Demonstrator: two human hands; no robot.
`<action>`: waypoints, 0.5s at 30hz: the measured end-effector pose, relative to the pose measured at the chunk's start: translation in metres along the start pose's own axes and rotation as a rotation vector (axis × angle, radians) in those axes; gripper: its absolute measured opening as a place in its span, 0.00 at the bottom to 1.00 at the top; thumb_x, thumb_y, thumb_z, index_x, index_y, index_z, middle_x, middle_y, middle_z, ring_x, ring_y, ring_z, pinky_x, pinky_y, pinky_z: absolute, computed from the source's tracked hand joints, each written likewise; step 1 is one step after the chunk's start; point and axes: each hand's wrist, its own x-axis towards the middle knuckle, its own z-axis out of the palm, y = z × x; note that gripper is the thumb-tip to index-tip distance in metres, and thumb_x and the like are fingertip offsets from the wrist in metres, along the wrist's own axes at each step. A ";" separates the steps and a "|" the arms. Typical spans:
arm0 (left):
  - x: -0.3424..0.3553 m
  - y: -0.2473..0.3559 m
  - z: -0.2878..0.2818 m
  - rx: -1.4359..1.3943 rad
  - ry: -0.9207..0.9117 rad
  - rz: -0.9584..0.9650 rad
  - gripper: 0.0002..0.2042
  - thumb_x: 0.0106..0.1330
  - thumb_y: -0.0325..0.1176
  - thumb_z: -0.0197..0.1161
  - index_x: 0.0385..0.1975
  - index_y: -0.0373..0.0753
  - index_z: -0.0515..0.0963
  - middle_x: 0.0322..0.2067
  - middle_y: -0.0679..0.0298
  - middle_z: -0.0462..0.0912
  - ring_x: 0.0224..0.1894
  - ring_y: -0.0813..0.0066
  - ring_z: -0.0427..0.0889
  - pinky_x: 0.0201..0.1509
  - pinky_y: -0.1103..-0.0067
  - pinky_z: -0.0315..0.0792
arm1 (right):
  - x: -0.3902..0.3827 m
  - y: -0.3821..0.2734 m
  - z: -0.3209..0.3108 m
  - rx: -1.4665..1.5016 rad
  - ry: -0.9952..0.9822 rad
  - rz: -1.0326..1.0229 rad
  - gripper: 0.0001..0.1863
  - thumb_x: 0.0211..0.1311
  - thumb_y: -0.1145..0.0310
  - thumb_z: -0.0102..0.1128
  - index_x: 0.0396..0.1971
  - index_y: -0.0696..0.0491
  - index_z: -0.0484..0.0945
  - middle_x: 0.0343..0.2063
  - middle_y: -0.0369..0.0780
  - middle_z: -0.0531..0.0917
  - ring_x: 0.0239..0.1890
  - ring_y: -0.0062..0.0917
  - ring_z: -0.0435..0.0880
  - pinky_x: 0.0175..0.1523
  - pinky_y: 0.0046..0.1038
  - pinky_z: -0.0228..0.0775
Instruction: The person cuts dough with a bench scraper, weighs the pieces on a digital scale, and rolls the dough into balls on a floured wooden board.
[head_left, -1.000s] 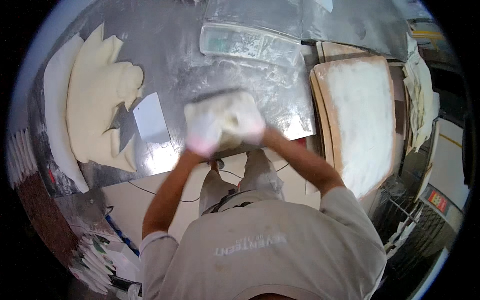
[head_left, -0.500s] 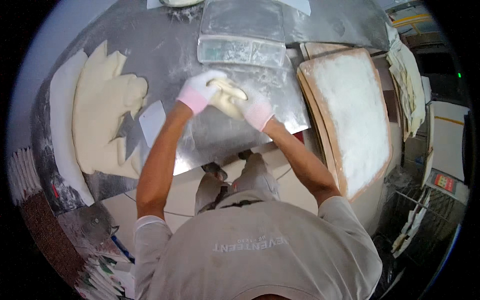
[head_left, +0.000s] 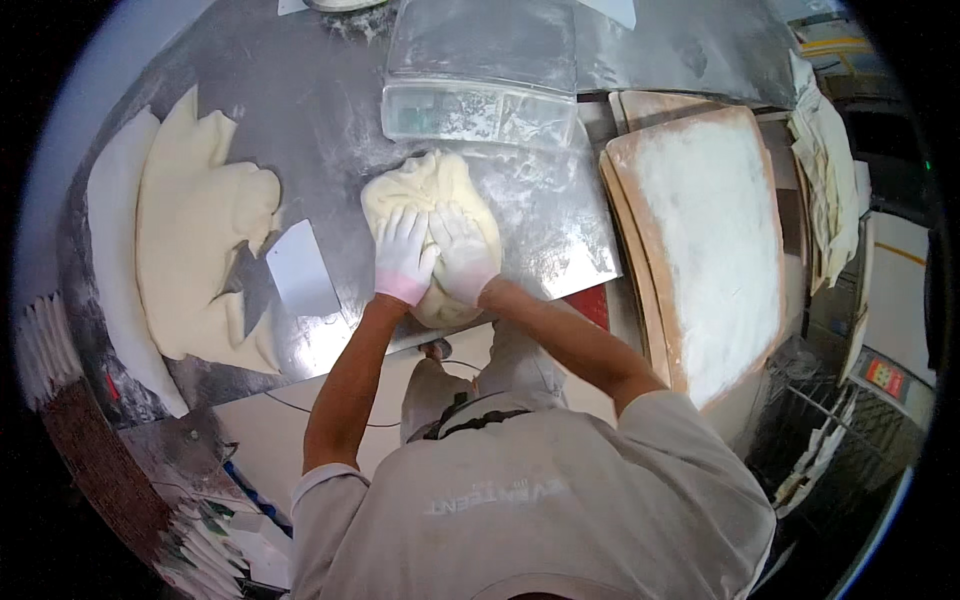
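Observation:
A thick lump of pale dough (head_left: 430, 180) lies on the metal table (head_left: 330, 110), close to its front edge. Both my hands wear white gloves with pink cuffs. My left hand (head_left: 403, 252) rests flat on the dough, fingers stretched out and pointing away from me. Beside it, nearly touching, my right hand (head_left: 460, 250) presses on the same lump with its fingers extended. Folds show at the dough's far end, and part of it is hidden under my palms. A white flat scraper (head_left: 303, 270) lies to the left of my hands.
At the left, a large ragged sheet of dough (head_left: 190, 240) lies along a white cloth roll (head_left: 115, 250). A floury clear plastic box (head_left: 480, 105) stands beyond my hands. To the right are stacked boards (head_left: 700, 250), the top one coated with white flour.
The dough I gripped and lifted, folded between my hands, is now down on the table nearer to me. My hands have opened and lie flat on top of it.

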 end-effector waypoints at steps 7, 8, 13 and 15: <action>0.077 -0.011 -0.026 0.038 -0.068 -0.217 0.30 0.55 0.47 0.62 0.56 0.37 0.71 0.57 0.51 0.72 0.61 0.52 0.68 0.64 0.62 0.61 | 0.079 0.054 -0.061 0.086 0.174 -0.008 0.28 0.55 0.56 0.56 0.51 0.59 0.70 0.45 0.53 0.78 0.48 0.48 0.76 0.55 0.42 0.67; 0.090 -0.020 -0.026 0.042 -0.173 -0.347 0.30 0.56 0.50 0.62 0.57 0.38 0.72 0.57 0.51 0.72 0.61 0.52 0.68 0.64 0.64 0.62 | 0.094 0.051 -0.050 0.128 0.099 0.004 0.28 0.55 0.55 0.56 0.51 0.59 0.70 0.45 0.52 0.78 0.47 0.48 0.77 0.54 0.41 0.67; 0.072 0.017 -0.033 -0.104 -0.585 -0.256 0.19 0.55 0.41 0.61 0.44 0.37 0.77 0.47 0.52 0.79 0.47 0.50 0.79 0.48 0.65 0.73 | 0.073 0.038 -0.042 0.457 -0.121 0.055 0.21 0.56 0.55 0.57 0.43 0.54 0.78 0.40 0.48 0.81 0.43 0.43 0.79 0.50 0.38 0.70; 0.013 0.054 -0.033 0.006 -0.611 -0.032 0.17 0.54 0.39 0.60 0.43 0.39 0.77 0.44 0.55 0.77 0.45 0.54 0.77 0.50 0.64 0.72 | -0.006 0.023 -0.050 0.371 -0.060 -0.069 0.20 0.54 0.57 0.59 0.42 0.54 0.77 0.37 0.47 0.81 0.41 0.42 0.79 0.47 0.38 0.70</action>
